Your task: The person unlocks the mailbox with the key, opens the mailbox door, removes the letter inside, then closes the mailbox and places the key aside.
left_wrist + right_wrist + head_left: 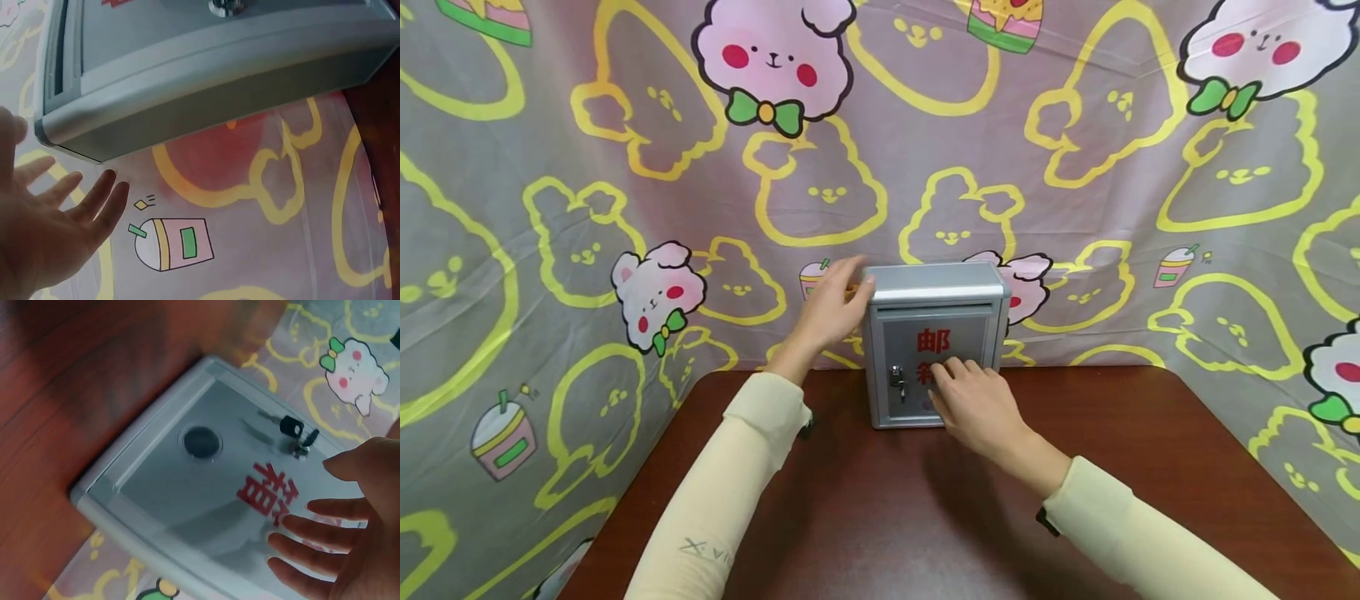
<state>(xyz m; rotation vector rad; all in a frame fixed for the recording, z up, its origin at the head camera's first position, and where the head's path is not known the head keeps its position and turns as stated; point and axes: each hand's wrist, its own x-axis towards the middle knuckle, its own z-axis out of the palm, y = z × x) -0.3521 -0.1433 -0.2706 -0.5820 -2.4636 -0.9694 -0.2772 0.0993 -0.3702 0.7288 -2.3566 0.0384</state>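
A grey metal mailbox (936,283) with red characters on its door stands upright on the table. A lock (896,377) with keys hanging from it sits at the left side of the door. In the right wrist view the keys (291,427) and a round dark window (201,443) show on the door. My left hand (837,307) is beside the box's upper left corner, fingers loosely spread and holding nothing. Over the door, right of the lock, is my right hand (979,410), fingers slightly bent with nothing in them; it hides part of the lower character.
The brown wooden table (865,517) has rounded far corners. A patterned cloth (1075,200) with cartoon animals hangs behind the box and along both sides. A slot (936,312) runs across the top of the mailbox's front.
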